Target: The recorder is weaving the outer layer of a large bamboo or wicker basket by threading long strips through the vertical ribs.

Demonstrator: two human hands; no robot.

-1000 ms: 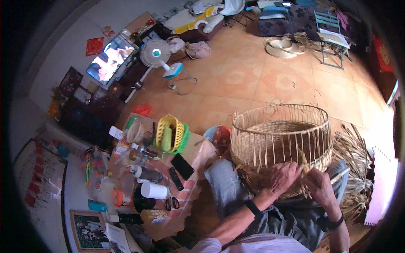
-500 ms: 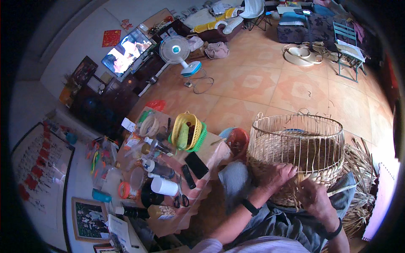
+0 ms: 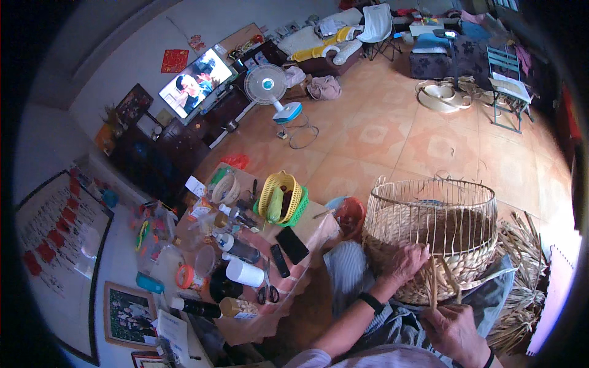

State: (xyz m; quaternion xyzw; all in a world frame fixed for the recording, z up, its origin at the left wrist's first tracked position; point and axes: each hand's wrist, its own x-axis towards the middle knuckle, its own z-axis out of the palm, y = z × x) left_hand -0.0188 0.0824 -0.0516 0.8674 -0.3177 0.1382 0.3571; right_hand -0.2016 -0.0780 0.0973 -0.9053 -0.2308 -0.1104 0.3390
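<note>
A half-woven straw basket [image 3: 383, 236] rests on my lap. Its lower wall is thick braided weave, and bare upright stakes rise to a thin hoop at the top. My left hand [image 3: 404, 260] is closed against the near side, pinching the wall at the upper edge of the weave. Closer to my body, my right hand [image 3: 455, 331] is closed on a flat dried straw strand [image 3: 434, 282], pulled taut down from the basket wall. A second length loops beside it to the same hand. Another pale strand sticks out to the right over my knee.
On my left, a cluttered table [image 3: 313, 236] carries scissors [image 3: 268, 291], a phone [image 3: 292, 245], bottles and a yellow basket [image 3: 270, 187]. Bundled dried straw [image 3: 521, 270] lies at my right. A red basin [image 3: 351, 216] stands behind the table corner; a fan [image 3: 267, 86] is farther off.
My right hand has drawn down and away from the basket wall, stretching the straw strand toward me. My left hand keeps its place on the basket. The whole view has shifted slightly.
</note>
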